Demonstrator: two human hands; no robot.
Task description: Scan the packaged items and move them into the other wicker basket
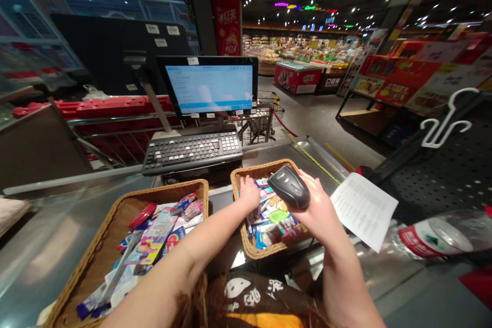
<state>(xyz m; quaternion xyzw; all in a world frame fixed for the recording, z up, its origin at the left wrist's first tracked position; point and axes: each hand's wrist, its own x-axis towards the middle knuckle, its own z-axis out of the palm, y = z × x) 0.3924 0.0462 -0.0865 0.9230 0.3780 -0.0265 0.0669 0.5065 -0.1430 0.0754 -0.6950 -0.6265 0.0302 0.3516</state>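
Observation:
A black handheld barcode scanner (290, 188) is in my right hand (317, 207), its head pointing up and left above the right side of a wicker basket (257, 252). My left hand (249, 193) reaches over the same basket's left rim, its fingers bent down among the goods. A purple packet (262, 183) lies right beside those fingers; whatever they grip is hidden. Small colourful packets, one with a bright green label (278, 216), fill this basket. To the left, a larger wicker basket (82, 246) contains several more packages and a red-lidded item (143, 215).
Behind the baskets stand a black keyboard (194, 151) and a lit monitor (211, 87) on the metal checkout counter. At right are a printed paper sheet (365, 210), a large plastic bottle (438, 236) and a white hanger (446, 123). A shopping cart (261, 113) stands beyond.

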